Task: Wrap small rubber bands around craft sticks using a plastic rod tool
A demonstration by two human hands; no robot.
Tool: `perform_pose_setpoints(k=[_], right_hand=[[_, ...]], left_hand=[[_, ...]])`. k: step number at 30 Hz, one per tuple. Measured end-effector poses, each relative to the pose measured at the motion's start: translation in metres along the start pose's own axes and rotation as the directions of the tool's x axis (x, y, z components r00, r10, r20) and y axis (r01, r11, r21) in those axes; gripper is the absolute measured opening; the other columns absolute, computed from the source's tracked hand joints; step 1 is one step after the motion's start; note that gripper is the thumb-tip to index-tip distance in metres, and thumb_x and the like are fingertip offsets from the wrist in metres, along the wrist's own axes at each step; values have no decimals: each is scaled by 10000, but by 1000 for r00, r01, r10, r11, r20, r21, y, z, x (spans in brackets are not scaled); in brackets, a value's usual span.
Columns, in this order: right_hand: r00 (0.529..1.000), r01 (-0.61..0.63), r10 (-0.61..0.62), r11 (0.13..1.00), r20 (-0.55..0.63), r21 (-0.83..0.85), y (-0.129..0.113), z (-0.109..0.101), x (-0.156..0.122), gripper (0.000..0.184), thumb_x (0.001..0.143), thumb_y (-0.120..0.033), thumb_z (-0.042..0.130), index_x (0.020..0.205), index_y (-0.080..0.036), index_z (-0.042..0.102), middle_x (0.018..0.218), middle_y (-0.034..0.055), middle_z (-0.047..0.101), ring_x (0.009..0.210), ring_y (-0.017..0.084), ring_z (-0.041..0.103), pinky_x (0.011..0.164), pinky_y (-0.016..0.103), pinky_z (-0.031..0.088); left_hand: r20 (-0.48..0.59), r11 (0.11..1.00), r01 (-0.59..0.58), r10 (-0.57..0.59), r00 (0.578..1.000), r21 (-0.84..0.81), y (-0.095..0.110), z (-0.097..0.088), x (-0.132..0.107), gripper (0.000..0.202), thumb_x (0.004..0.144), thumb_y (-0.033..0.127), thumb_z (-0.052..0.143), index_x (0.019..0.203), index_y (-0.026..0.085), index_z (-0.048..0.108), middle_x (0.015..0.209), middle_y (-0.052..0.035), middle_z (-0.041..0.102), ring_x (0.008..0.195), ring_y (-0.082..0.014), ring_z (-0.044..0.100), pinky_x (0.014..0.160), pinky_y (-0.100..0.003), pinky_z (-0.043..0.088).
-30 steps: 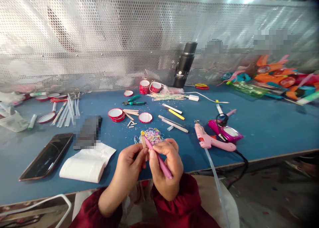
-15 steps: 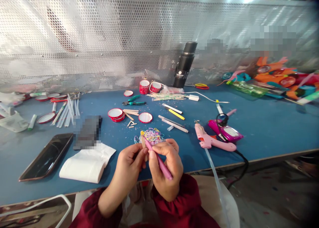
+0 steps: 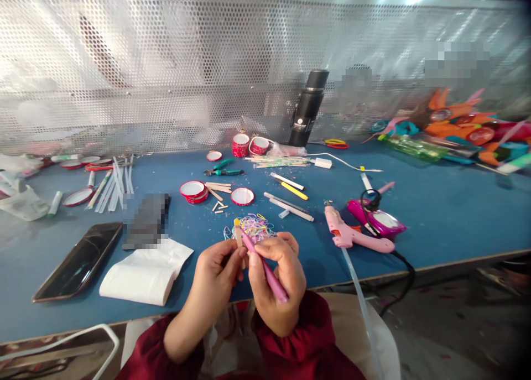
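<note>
The person's left hand has its fingers clamped on a flat, pale wooden stick with a yellow tip, held upright above the blue tabletop; the right hand's fingers pinch a slim pinkish-purple pen whose point meets or nearly meets the stick. Marking the stick seems in hand; the next move likely calls for a steady stick and light pen pressure.
</note>
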State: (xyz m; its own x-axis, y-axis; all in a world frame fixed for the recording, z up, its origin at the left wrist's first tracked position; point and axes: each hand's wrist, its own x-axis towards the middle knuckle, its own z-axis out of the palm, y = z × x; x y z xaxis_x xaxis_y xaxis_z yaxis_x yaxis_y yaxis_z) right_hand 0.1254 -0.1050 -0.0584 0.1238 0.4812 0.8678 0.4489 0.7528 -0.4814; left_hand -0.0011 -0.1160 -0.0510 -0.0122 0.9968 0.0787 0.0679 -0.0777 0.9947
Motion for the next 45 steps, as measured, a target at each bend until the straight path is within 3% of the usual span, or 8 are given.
perform_pose_setpoints(k=[4, 9, 14, 19, 29, 34, 40, 45], right_hand=[[999, 3, -3, 1000, 47, 5, -1, -1, 0, 128, 934, -99, 628, 976, -219, 624, 831, -25, 716, 787, 151, 710, 992, 412, 473], [1000, -12, 12, 1000, -5, -15, -1, 0, 0, 138, 930, -92, 628, 973, -223, 609, 826, -25, 716, 762, 153, 705, 986, 427, 482], [998, 9, -9, 1000, 67, -2, -2, 0, 0, 137, 940, -100, 624, 980, -232, 621, 829, -24, 720, 801, 160, 718, 1003, 431, 469], [1000, -5, 5, 1000, -11, -26, -1, 0, -1, 145, 931, -90, 632, 989, -221, 613, 837, -17, 719, 771, 154, 706, 991, 429, 484], [1000, -1, 1, 999, -15, -33, -2, 1, 1, 136, 927, -100, 635, 979, -224, 611, 830, -18, 720, 756, 155, 706, 974, 423, 496], [998, 13, -12, 1000, 56, -16, -1, 0, -1, 136, 941, -107, 626, 990, -234, 622, 825, -23, 720, 790, 163, 718, 999, 434, 480], [1000, -7, 7, 999, -2, -36, -1, 1, 0, 133, 933, -101, 633, 981, -222, 609, 832, -22, 718, 762, 151, 707, 991, 421, 483], [997, 14, -13, 1000, 70, -11, -2, 0, 1, 141, 941, -105, 623, 992, -236, 618, 833, -23, 723, 797, 162, 715, 999, 431, 463]], left_hand=[[-8, 1000, 0, 0, 1000, 5, 1, 0, -1, 440, 940, 537, 632, 725, 153, 645, 582, 20, 525, 513, -98, 426, 495, -206, 338], [-7, 1000, 21, -21, 1000, -7, 2, 1, 0, 454, 934, 555, 638, 710, 160, 627, 575, 23, 516, 510, -98, 423, 492, -208, 334], [-17, 1000, -3, 3, 1000, 4, 4, 1, -1, 412, 918, 516, 664, 729, 150, 656, 596, 16, 532, 532, -100, 426, 503, -206, 340], [-6, 1000, 14, -14, 1000, 8, 3, 0, 0, 444, 945, 532, 628, 705, 158, 621, 577, 19, 524, 514, -100, 432, 497, -208, 340], [-10, 1000, 25, -25, 1000, -3, 3, 1, -1, 465, 922, 575, 646, 718, 158, 635, 568, 22, 522, 505, -99, 436, 489, -207, 344], [-30, 1000, 21, -22, 999, -19, 5, 2, 0, 458, 894, 583, 670, 735, 153, 662, 568, 23, 515, 504, -101, 425, 479, -209, 337], [-21, 1000, 23, -23, 1000, -9, 2, 1, 0, 462, 921, 566, 648, 707, 158, 634, 573, 19, 524, 507, -101, 435, 489, -209, 343], [-32, 1000, 4, -4, 999, 4, 5, 0, -1, 395, 909, 510, 674, 780, 138, 706, 618, 7, 554, 550, -108, 436, 514, -211, 358]])
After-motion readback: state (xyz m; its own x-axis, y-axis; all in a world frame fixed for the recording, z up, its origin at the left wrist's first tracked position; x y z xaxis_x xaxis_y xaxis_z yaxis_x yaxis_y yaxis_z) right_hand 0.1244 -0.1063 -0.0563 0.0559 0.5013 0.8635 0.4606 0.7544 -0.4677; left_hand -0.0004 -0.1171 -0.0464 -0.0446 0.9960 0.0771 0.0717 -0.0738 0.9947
